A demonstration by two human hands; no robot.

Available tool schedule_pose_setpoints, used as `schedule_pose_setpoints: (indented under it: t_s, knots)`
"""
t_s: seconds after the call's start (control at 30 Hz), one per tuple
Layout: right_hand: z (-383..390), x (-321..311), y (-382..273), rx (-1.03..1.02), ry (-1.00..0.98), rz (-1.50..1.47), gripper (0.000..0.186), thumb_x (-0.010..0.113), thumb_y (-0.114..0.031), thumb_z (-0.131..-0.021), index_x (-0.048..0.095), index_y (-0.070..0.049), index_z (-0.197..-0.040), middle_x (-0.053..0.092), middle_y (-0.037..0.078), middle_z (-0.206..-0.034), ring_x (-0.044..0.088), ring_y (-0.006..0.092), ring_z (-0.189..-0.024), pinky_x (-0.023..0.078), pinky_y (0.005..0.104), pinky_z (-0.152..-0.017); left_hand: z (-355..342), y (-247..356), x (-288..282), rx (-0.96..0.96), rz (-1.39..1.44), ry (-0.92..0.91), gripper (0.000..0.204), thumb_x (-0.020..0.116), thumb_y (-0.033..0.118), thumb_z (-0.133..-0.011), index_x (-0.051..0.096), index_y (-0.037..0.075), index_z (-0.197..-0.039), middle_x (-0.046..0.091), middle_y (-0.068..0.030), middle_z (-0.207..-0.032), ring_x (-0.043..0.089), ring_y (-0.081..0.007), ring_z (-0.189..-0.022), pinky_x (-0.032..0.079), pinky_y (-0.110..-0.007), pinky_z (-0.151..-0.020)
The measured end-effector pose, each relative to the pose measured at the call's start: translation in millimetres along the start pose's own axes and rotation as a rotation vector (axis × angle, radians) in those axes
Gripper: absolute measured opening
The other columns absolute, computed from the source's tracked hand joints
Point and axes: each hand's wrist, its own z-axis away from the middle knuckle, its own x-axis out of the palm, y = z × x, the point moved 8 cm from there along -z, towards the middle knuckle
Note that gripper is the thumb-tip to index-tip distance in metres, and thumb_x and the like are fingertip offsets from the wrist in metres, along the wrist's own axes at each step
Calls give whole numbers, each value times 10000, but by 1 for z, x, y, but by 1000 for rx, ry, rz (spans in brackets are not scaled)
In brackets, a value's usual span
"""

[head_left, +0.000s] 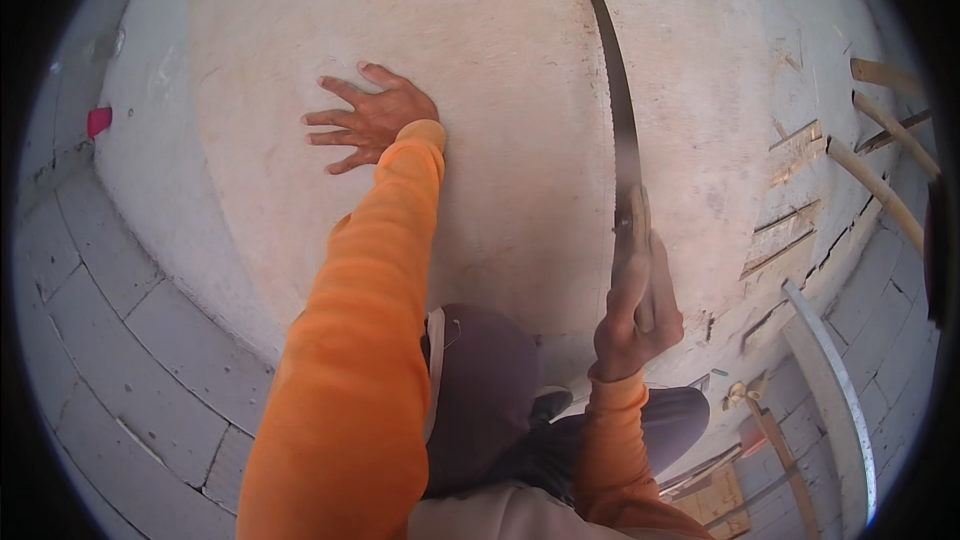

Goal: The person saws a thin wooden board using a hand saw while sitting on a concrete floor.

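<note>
A handsaw, w/ long thin curved blade & wooden handle, is clamped in the right hand, sunk in the pale board. Left hand is pressed flat, fingers spread, well left of the cut.

I have one view, from a head-worn fisheye camera, looking steeply down and close onto the plywood sheet. My own orange sleeves enter from six o'clock. Straight edges bow toward the dark round rim, and paving slabs fill eight o'clock.
</note>
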Motion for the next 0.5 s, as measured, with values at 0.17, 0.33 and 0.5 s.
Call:
schedule_pose_setpoints:
  t_s: [0.17,0.33,0.5]
  knots:
    - [-103,75,0,12,-17,-212,296,670,-149,-1009,713,61,-1213,754,113,-847,635,101,-730,536,255,-719,0,1,-3,-5,-8,10,657,254,571,-1066,282,262,-1645,173,-244,-1703,111,-418,-1591,94,-697,-1222]
    - [16,-8,18,126,-91,95,313,618,-38,-1003,667,116,-1271,767,255,-1055,773,209,-878,584,279,-752,0,1,1,-6,-4,-12,665,232,571,-1068,262,252,-1650,152,-240,-1709,104,-418,-1592,88,-690,-1228]
    - [-33,34,11,47,-37,27,298,641,-86,-1009,693,100,-1235,780,204,-975,733,150,-807,564,262,-712,0,1,1,-7,-52,-20,665,232,569,-1068,262,251,-1651,157,-237,-1709,106,-418,-1592,89,-689,-1229]
